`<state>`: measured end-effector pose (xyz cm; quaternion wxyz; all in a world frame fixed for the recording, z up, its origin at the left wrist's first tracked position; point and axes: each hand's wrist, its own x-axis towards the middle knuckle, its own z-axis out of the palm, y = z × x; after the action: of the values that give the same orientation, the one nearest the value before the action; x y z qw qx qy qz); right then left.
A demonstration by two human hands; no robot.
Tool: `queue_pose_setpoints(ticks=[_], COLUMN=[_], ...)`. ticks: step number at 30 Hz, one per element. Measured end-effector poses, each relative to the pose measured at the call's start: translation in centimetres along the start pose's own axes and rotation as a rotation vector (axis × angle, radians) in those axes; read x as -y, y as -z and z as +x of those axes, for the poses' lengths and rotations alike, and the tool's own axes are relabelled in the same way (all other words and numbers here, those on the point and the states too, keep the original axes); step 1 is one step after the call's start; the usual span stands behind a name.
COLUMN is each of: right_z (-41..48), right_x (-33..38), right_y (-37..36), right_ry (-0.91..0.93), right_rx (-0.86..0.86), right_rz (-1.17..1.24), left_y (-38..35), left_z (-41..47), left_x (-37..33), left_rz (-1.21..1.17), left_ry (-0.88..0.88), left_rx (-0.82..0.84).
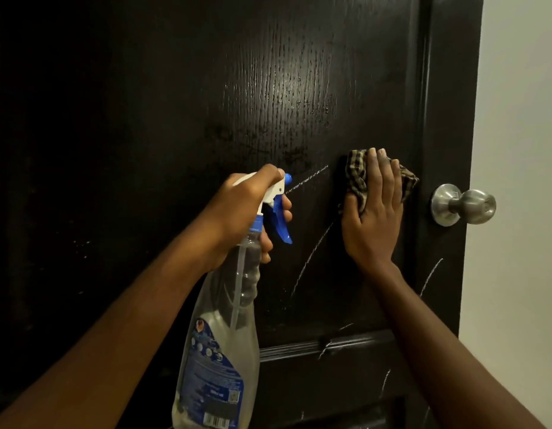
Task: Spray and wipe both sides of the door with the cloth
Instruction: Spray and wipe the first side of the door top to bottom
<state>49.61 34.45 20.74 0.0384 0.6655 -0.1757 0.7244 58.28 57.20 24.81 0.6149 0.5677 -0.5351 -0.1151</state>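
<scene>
The dark door (206, 119) fills the view, and on its near face, just beside the knob (463, 207), the checked cloth (356, 178) is pressed flat by the straight fingers of the right hand (374, 212), while the spray bottle (225, 335) is gripped by the left hand (247, 209), fingers curled at the blue trigger (279, 219). The wiping of this side is judged to be in hand; next, the cloth should be drawn down over the white marks (312, 258). The other side is hidden, and whether the marks are chalk or scratches cannot be told.
</scene>
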Motion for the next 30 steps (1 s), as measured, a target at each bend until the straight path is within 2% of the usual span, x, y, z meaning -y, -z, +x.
queue_pose_setpoints(ticks=[6, 11, 18, 20, 23, 26, 28, 30], right_z=[-0.3, -0.1, 4.7, 4.8, 0.6, -5.3, -7.6, -7.1], right_x=[0.3, -0.2, 3.2, 5.7, 8.3, 5.8, 1.8, -1.6], right_y=[0.0, 0.7, -0.1, -1.1, -2.0, -1.2, 0.0, 1.4], right_ry=[-0.052, -0.014, -0.146, -0.023, 0.349, 0.602, 0.593, 0.448], right_rx=[0.017, 0.058, 0.040, 0.097, 0.176, 0.262, 0.274, 0.243], right_rz=[0.040, 0.033, 0.123, 0.052, -0.029, -0.063, -0.088, -0.094], left_y=[-0.7, -1.9, -0.4, 0.4, 1.2, 1.5, 1.7, 2.2], left_z=[-0.7, -1.3, -3.6, -4.5, -5.5, -5.9, -6.0, -5.8], left_x=[-0.2, -1.0, -1.9, -2.1, -2.2, -1.9, -1.4, -1.1], left_rz=[0.014, 0.068, 0.095, 0.102, 0.092, 0.099, 0.117, 0.131], left_ry=[-0.003, 0.056, 0.100, 0.096, 0.082, 0.073, 0.066, 0.076], left_rx=[-0.041, -0.074, -0.251, -0.312, -0.372, -0.363, -0.349, -0.325])
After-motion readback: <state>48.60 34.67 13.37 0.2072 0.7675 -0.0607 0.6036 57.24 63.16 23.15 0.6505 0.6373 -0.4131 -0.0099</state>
